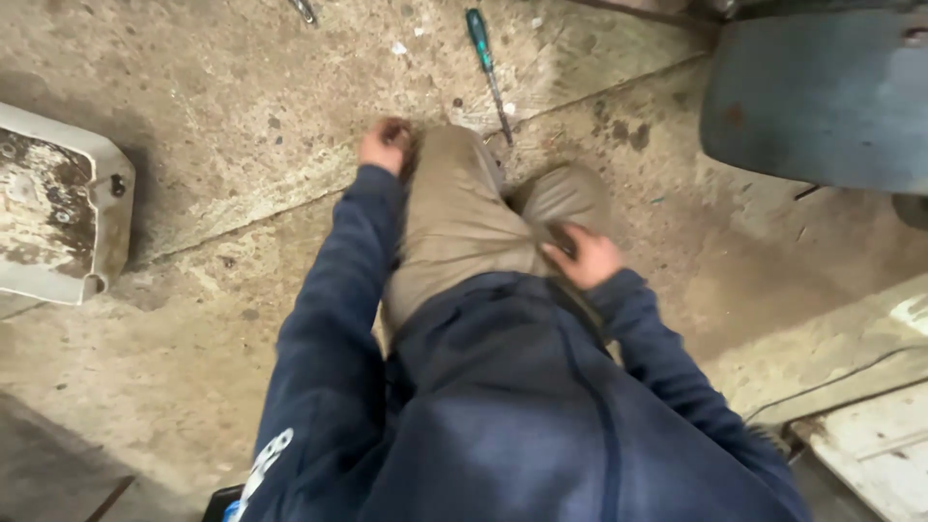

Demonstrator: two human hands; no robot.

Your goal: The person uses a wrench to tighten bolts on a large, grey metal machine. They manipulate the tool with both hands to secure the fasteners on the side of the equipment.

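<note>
two hands on the knees: left hand (pixel 385 145) curled at khaki knee (pixel 454 208), frame centre; right hand (pixel 585 256) flat on it. nearest tool, green-handled screwdriver (pixel 486 68), upper centre floor (pixel 222 116); light, stiff, grab handle.

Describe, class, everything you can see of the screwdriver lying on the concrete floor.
The screwdriver has a teal-green handle with a dark band and a thin, dark metal shaft. It lies flat on the stained concrete floor, handle toward the top of the view, shaft slanting down to the right; its tip ends by the person's knee. Neither hand touches it; the left hand is nearer. Wear on the tip is too small to tell.
</note>
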